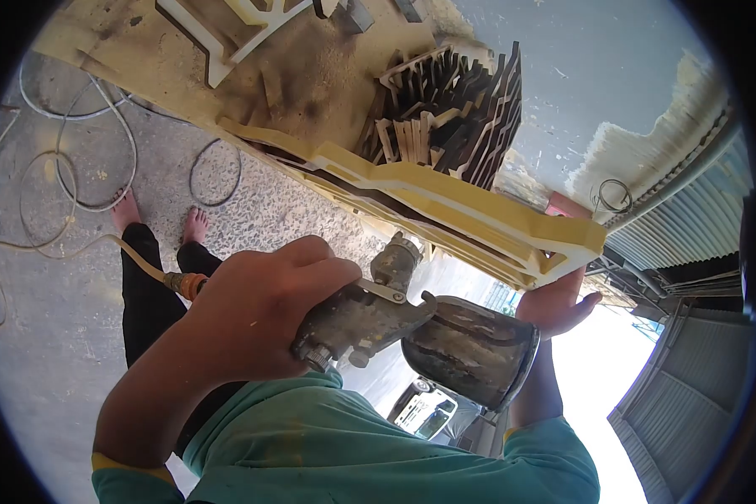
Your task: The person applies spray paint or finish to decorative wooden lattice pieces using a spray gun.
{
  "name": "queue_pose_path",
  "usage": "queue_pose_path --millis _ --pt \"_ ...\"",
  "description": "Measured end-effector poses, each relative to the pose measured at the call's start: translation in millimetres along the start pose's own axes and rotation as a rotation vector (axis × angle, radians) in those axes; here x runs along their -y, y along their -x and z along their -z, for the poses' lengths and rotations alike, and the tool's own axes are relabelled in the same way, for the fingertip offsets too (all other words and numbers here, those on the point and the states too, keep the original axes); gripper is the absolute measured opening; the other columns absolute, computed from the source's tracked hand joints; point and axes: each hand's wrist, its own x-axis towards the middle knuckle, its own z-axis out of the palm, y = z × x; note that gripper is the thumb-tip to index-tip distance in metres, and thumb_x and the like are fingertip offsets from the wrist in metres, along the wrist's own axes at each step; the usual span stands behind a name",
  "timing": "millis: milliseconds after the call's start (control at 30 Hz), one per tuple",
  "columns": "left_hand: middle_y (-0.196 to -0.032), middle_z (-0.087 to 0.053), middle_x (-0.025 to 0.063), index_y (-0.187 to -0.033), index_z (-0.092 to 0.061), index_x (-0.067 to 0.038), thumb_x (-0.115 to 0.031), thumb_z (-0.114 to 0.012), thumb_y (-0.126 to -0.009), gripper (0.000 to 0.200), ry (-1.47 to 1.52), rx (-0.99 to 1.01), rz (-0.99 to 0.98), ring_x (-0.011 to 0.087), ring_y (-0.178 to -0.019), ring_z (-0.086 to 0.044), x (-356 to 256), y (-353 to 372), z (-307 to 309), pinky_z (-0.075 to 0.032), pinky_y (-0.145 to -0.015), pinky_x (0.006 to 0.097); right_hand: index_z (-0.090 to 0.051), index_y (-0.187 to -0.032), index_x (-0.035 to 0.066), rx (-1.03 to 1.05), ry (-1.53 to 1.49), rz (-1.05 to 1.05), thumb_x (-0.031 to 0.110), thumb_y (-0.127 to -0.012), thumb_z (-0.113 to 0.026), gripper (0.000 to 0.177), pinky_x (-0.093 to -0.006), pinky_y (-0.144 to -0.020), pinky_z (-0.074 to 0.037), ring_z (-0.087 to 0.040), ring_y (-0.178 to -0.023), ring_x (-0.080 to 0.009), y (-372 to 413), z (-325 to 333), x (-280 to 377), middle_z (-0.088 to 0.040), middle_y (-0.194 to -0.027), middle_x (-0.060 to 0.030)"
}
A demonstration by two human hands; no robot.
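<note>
My left hand, its back to the camera, is closed round a stained metal spray gun with a hose at its handle. The gun's dark, paint-marked cup sticks out to the right. My right hand grips the far right end of a long zigzag yellow piece; its thumb is stretched out and its fingers are partly hidden behind the piece. The piece runs diagonally across the view, beyond the gun. The gun and the piece look apart.
A paint-stained board bears a pale frame and a stack of dark zigzag pieces. Hose loops lie on the floor near two bare feet. A wall, corrugated sheeting and a white vehicle show too.
</note>
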Motion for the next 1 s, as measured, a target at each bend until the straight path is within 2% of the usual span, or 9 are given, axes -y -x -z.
queue_pose_path --millis 100,300,400,700,1000 --pt "-0.094 -0.063 0.0109 -0.112 -0.062 -0.004 -0.029 -0.082 -0.057 0.064 0.082 -0.012 -0.061 0.0285 -0.08 -0.065 -3.9 -5.5 -7.8 -0.053 -0.065 0.0366 -0.035 -0.14 0.0 -0.01 -0.083 -0.034 0.071 -0.091 -0.025 0.087 -0.0492 -0.113 -0.023 -0.032 -0.137 -0.0369 1.4 0.7 0.4 -0.039 -0.143 -0.0268" --pt "-0.095 -0.062 0.011 -0.113 -0.062 -0.008 -0.031 -0.081 -0.059 0.062 0.248 0.02 -0.145 0.0289 -0.08 -0.066 -29.5 -25.9 -12.4 -0.053 -0.066 0.038 -0.04 -0.135 -0.001 -0.07 -0.109 -0.044 0.071 -0.089 -0.028 0.086 -0.044 -0.104 -0.032 -0.046 -0.123 -0.0314 5.5 9.0 -0.8 -0.052 -0.127 -0.0214" --pt "-0.095 -0.062 0.0104 -0.112 -0.062 -0.009 -0.032 -0.08 -0.061 0.059 0.264 0.066 -0.137 0.0289 -0.08 -0.066 -39.3 -32.2 -9.0 -0.053 -0.065 0.0382 -0.043 -0.133 0.0 -0.059 -0.076 -0.047 0.071 -0.089 -0.028 0.084 -0.0438 -0.102 -0.033 -0.049 -0.117 -0.03 6.3 5.3 1.5 -0.054 -0.12 -0.0192" --pt "-0.094 -0.06 0.0112 -0.111 -0.061 -0.008 -0.031 -0.08 -0.061 0.058 0.153 0.078 -0.103 0.0294 -0.077 -0.066 -28.1 -26.3 -13.9 -0.053 -0.064 0.0387 -0.043 -0.132 0.0 -0.098 -0.124 -0.038 0.071 -0.09 -0.023 0.085 -0.0466 -0.106 -0.032 -0.043 -0.127 -0.0341 5.4 3.1 0.5 -0.051 -0.129 -0.0226" --pt "-0.096 -0.06 0.0124 -0.113 -0.06 -0.006 -0.029 -0.081 -0.06 0.061 0.116 0.078 -0.062 0.0293 -0.077 -0.066 -20.3 -16.6 -6.7 -0.053 -0.064 0.0388 -0.044 -0.131 0.0 -0.012 -0.181 -0.043 0.07 -0.091 -0.023 0.083 -0.0472 -0.109 -0.028 -0.042 -0.128 -0.0356 3.6 6.0 0.4 -0.05 -0.13 -0.0243"
